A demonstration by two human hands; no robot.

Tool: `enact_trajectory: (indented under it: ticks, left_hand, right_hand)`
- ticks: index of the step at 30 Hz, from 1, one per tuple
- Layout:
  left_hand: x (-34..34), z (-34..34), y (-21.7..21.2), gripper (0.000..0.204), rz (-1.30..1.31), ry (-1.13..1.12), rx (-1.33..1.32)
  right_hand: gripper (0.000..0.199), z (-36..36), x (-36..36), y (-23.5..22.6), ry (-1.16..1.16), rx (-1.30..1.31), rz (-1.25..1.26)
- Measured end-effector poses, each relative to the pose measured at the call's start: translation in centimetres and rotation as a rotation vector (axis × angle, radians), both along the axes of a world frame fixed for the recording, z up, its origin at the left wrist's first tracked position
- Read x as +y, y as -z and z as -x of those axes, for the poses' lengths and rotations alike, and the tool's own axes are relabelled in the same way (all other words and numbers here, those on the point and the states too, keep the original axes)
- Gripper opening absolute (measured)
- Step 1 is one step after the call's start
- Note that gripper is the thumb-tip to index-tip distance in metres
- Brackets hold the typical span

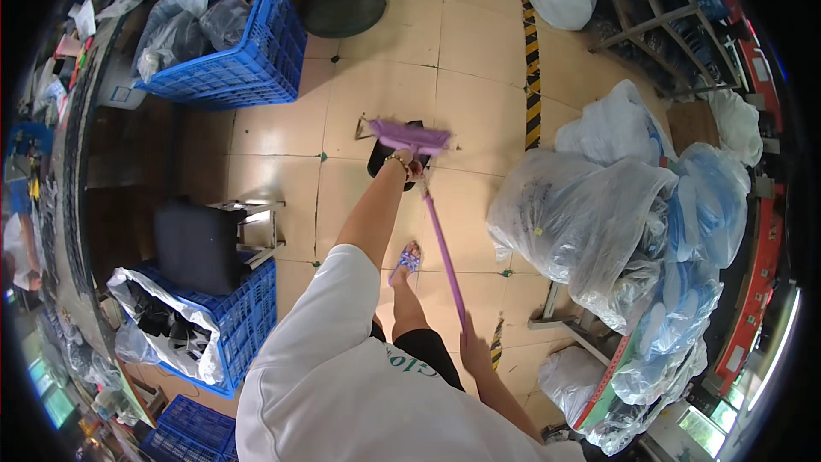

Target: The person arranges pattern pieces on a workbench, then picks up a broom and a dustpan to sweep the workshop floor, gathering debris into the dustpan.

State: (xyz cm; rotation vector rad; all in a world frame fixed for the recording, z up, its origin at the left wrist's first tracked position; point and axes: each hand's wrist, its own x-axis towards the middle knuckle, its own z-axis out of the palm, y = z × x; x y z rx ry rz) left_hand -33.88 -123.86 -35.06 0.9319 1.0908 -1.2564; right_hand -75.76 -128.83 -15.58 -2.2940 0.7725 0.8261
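Right hand (pixel 473 349) is clenched low on the light, stiff purple broom (pixel 432 205), left hand (pixel 406 162) is closed higher, near its head beside the dustpan (pixel 385 158).

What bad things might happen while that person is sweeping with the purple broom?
The purple plastic broom is pushing at a black dustpan, which might slide away and spill. The foot in a blue open sandal stands close to the broom's stick, so it might get bumped. Swinging wide, the stick could snag the big clear plastic bags piled nearby.
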Motion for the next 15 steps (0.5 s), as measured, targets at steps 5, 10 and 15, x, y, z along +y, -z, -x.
enact_trajectory:
  ticks: [5, 10, 15]
  left_hand:
    - [0.3, 3.6, -3.1, 0.020, -0.033, -0.474, 0.024]
    - [4.9, 11.1, -2.8, 0.018, 0.053, -0.517, -0.007]
    - [15.9, 17.9, -0.5, 0.016, 0.266, -0.636, 0.091]
  right_hand:
    - [0.050, 2.8, -2.4, -9.3, 0.104, 0.020, -0.097]
    - [0.047, -0.6, -7.7, -6.2, -0.002, -0.036, -0.017]
    - [0.048, -12.8, -11.0, -0.8, -0.445, -0.162, 0.111]
